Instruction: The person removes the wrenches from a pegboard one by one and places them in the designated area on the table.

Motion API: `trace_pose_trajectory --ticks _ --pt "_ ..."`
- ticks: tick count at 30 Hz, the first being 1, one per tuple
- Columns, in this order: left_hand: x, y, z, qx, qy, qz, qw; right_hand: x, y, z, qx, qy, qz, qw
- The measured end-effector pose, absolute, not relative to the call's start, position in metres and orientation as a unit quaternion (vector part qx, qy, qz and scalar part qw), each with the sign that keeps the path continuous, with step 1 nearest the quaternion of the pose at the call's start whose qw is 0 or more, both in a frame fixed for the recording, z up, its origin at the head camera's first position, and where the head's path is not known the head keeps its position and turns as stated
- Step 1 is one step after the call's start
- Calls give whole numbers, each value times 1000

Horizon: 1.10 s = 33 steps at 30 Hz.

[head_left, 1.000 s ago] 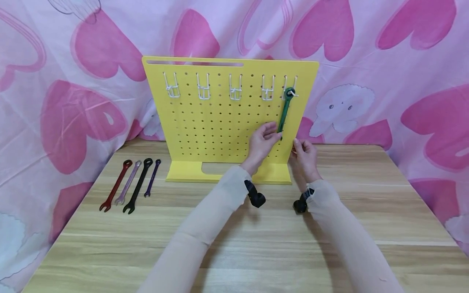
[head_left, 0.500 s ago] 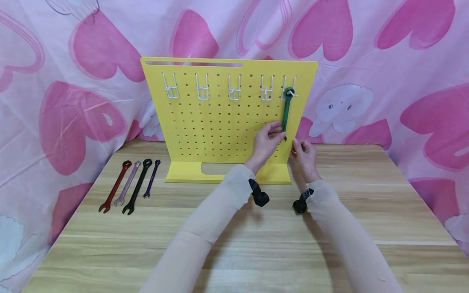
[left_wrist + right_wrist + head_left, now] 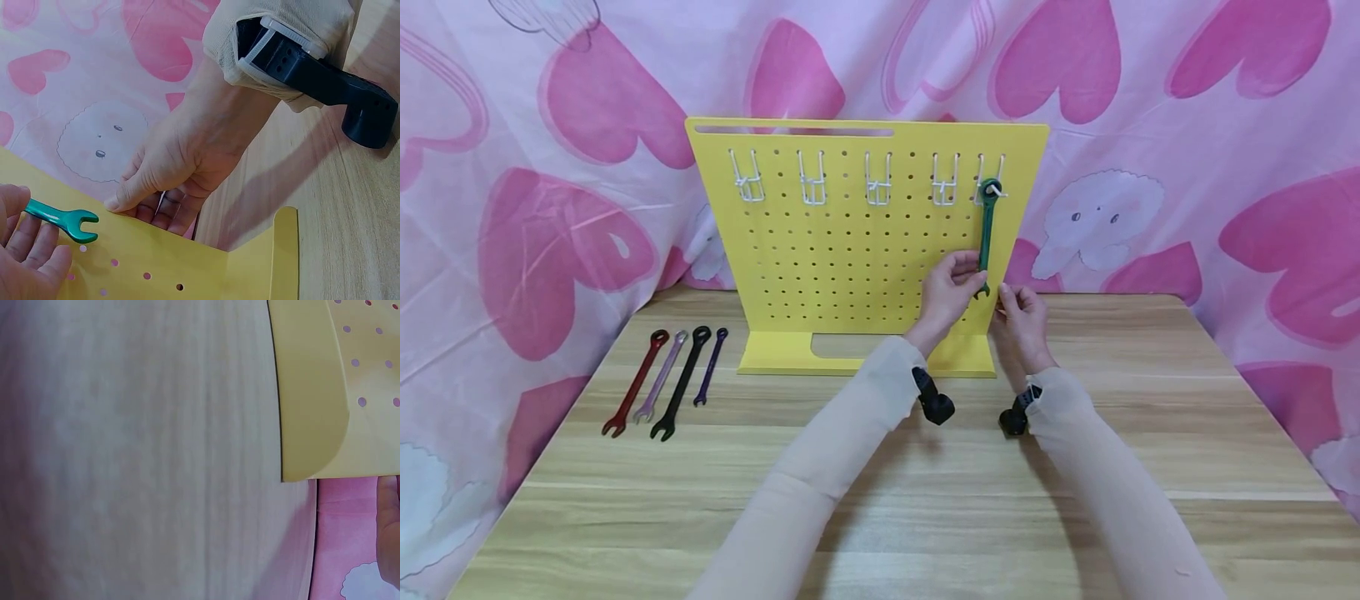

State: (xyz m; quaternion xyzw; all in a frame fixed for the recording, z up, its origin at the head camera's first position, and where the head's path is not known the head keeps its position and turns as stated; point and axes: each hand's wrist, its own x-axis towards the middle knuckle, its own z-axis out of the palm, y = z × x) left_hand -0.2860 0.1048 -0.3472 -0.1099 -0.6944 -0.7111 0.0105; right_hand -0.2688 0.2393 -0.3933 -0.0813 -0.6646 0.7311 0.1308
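Observation:
A green combination wrench [image 3: 987, 225] hangs by its ring end from the rightmost white hook [image 3: 992, 171] of the yellow pegboard [image 3: 835, 275]. My left hand [image 3: 950, 292] pinches its shank just above the open end, thumb in front and fingers behind. In the left wrist view the wrench's open jaw [image 3: 78, 225] sticks out past the left hand's fingers [image 3: 44, 244]. My right hand [image 3: 1026, 321] grips the board's right edge, thumb on the front face and fingers behind it. Only part of the right hand [image 3: 389, 531] shows in the right wrist view.
On the table's left lie a red wrench [image 3: 636, 383], a light purple wrench [image 3: 660, 377], a black wrench [image 3: 681, 383] and a small dark purple wrench [image 3: 711, 367]. Several other white hooks [image 3: 877, 179] line the board's top. A pink heart-print cloth [image 3: 1150, 83] hangs behind.
My left hand has moved slightly right with the wrench's lower end, and the wrench now hangs closer to vertical with its open end facing out. The right hand stays on the board's edge.

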Motion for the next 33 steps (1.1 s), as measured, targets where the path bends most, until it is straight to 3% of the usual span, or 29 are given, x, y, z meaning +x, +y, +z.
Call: trace_pose_trajectory --ticks 18,33 --pt "-279 99 -343 -142 -696 -703 34 -266 240 -392 -70 -686 713 128" --pt "-276 96 -342 -153 -688 -709 20 -267 240 -392 -75 -685 715 121"
